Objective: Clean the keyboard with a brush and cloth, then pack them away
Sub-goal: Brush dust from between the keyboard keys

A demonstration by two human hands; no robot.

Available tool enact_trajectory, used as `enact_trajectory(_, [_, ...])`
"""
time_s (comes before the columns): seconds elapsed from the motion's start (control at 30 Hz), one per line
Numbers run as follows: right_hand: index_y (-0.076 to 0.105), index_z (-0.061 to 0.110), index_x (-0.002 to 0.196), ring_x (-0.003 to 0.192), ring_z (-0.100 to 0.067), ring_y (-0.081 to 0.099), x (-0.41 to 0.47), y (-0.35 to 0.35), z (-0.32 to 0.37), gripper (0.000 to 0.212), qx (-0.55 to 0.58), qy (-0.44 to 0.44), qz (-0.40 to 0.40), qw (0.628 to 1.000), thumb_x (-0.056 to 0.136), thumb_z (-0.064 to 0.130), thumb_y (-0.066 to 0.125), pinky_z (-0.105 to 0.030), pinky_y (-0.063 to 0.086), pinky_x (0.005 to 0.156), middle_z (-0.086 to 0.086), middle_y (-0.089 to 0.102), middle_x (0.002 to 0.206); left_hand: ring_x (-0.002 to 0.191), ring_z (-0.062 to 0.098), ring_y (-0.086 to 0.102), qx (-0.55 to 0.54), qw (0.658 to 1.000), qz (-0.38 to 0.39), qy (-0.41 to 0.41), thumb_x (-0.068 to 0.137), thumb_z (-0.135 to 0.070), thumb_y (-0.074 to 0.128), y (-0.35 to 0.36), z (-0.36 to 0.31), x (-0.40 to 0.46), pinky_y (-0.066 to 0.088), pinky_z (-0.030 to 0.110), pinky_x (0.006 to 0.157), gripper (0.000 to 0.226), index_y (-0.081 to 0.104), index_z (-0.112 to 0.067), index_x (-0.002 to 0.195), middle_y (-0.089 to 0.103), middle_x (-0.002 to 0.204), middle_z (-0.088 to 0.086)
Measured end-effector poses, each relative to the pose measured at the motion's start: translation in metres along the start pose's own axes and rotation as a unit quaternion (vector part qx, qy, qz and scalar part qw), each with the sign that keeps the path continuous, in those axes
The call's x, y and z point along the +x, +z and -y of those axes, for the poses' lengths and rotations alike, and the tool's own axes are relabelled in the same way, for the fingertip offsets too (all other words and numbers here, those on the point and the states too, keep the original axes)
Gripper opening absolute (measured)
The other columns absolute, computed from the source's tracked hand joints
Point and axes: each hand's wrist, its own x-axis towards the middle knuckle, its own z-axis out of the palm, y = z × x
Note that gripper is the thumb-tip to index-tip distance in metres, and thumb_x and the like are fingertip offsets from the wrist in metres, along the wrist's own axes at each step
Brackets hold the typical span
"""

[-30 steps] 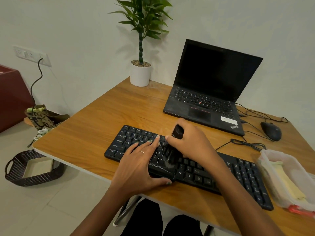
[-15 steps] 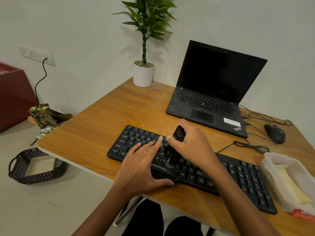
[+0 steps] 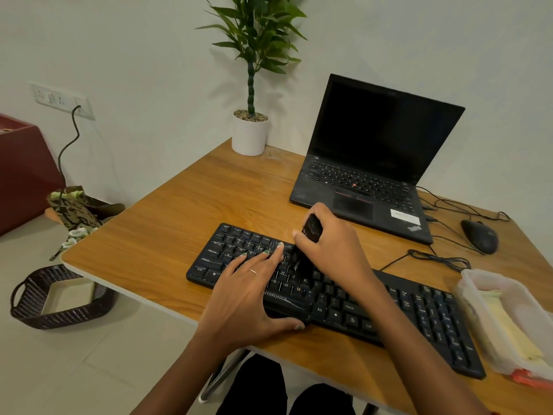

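1. The keyboard (image 3: 353, 304) lies on the desk (image 3: 167, 247) with its long axis running from upper left to lower right. Its unbrushed length stretches away to the right of the brush (image 3: 303, 256), on the side of the right hand (image 3: 332, 250).
2. The right hand is clenched round the brush, whose black handle top pokes out above the knuckles. The bristles point down onto the keys near the middle rows. They look to be touching the keys, though the dark bristles blur into the dark keyboard.
3. The left hand (image 3: 248, 298) lies flat on the keyboard's left half, fingers straight and spread, thumb along the front edge. It grasps nothing and appears to steady the board, just beside the brush.
4. A clear container (image 3: 508, 319) stands at the keyboard's right end. The pale yellow thing inside it may be the cloth.
5. Brushing seems underway; wiping and packing away remain.
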Motion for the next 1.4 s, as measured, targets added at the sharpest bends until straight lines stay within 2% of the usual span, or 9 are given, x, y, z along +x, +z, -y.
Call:
enact_trajectory(0.2, [0.047,0.016,0.090,0.064,-0.020,0.057,0.001,0.002,0.001,0.020,0.015,0.021,-0.026,0.999,0.086,0.030,0.061,-0.036,0.048,0.057,-0.002,0.056,0.069,0.141,0.003,0.024,0.003,1.000,0.000,0.001,0.059,-0.097,0.040,0.000,0.000,0.001,0.006,0.028,0.119,0.122,-0.005,-0.031,0.152,0.036,0.151,-0.010])
enact_trajectory(0.3, [0.051,0.015,0.089,0.068,-0.021,0.060,-0.001,0.004,0.007,0.020,0.063,0.029,0.053,0.996,0.084,0.030,0.062,-0.037,0.050,0.057,-0.005,0.059,0.075,0.140,0.006,0.029,-0.004,1.000,-0.013,0.000,0.060,-0.095,0.043,0.000,-0.001,0.000,0.010,0.030,0.118,0.120,0.002,-0.029,0.152,0.041,0.149,-0.006])
enact_trajectory(0.43, [0.043,0.017,0.094,0.062,-0.019,0.055,0.001,0.006,0.003,0.020,-0.037,0.012,-0.057,0.998,0.089,0.031,0.057,-0.029,0.040,0.050,0.002,0.051,0.067,0.141,0.003,0.025,-0.001,1.000,-0.004,0.002,0.059,-0.095,0.042,-0.001,-0.001,0.001,0.007,0.028,0.119,0.122,-0.002,-0.031,0.153,0.038,0.150,-0.010])
enact_trajectory(0.57, [0.048,0.015,0.091,0.068,-0.019,0.057,0.000,-0.004,0.004,0.022,-0.003,0.018,0.053,0.998,0.085,0.032,0.061,-0.035,0.049,0.057,-0.001,0.057,0.075,0.141,0.005,0.024,-0.003,1.000,-0.002,0.001,0.060,-0.095,0.042,-0.001,-0.001,0.001,0.005,0.027,0.118,0.121,-0.004,-0.031,0.151,0.036,0.152,-0.009])
enact_trajectory(0.7, [0.045,0.017,0.094,0.068,-0.020,0.057,-0.005,-0.008,0.001,0.022,-0.044,0.036,-0.022,0.998,0.088,0.032,0.059,-0.036,0.048,0.058,-0.002,0.056,0.074,0.141,0.004,0.025,-0.001,1.000,-0.002,0.003,0.059,-0.096,0.041,0.000,0.000,0.001,0.006,0.027,0.118,0.122,-0.003,-0.030,0.152,0.038,0.150,-0.010])
enact_trajectory(0.87, [0.049,0.013,0.089,0.072,-0.022,0.060,-0.012,-0.017,0.004,0.024,0.013,0.070,0.094,0.993,0.084,0.033,0.062,-0.041,0.054,0.061,-0.005,0.059,0.080,0.140,0.005,0.028,-0.001,1.000,-0.010,0.003,0.060,-0.095,0.042,0.001,0.000,-0.001,0.008,0.027,0.117,0.121,0.001,-0.029,0.153,0.040,0.149,-0.008])
enact_trajectory(0.97, [0.046,0.016,0.095,0.072,-0.020,0.057,-0.013,-0.021,-0.001,0.022,-0.041,0.115,0.045,0.992,0.087,0.031,0.059,-0.038,0.054,0.062,-0.003,0.056,0.078,0.141,0.003,0.024,-0.002,1.000,0.002,0.004,0.060,-0.095,0.041,0.000,0.000,0.001,0.010,0.030,0.119,0.122,-0.005,-0.030,0.152,0.037,0.151,-0.011])
enact_trajectory(1.3, [0.046,0.017,0.093,0.066,-0.018,0.056,-0.019,-0.021,-0.004,0.020,-0.054,0.081,-0.022,0.995,0.087,0.031,0.060,-0.033,0.049,0.057,0.000,0.055,0.072,0.142,0.001,0.021,-0.002,1.000,0.006,0.002,0.060,-0.097,0.038,-0.001,-0.001,0.001,0.004,0.027,0.119,0.122,-0.006,-0.031,0.152,0.034,0.152,-0.013])
enact_trajectory(1.4, [0.051,0.015,0.089,0.065,-0.014,0.058,-0.027,-0.015,0.006,0.020,0.027,0.037,0.034,0.998,0.085,0.031,0.063,-0.030,0.047,0.055,0.000,0.058,0.071,0.141,0.004,0.025,-0.008,1.000,-0.005,0.000,0.060,-0.095,0.042,-0.001,-0.001,0.001,0.005,0.027,0.118,0.121,0.000,-0.030,0.153,0.038,0.150,-0.010])
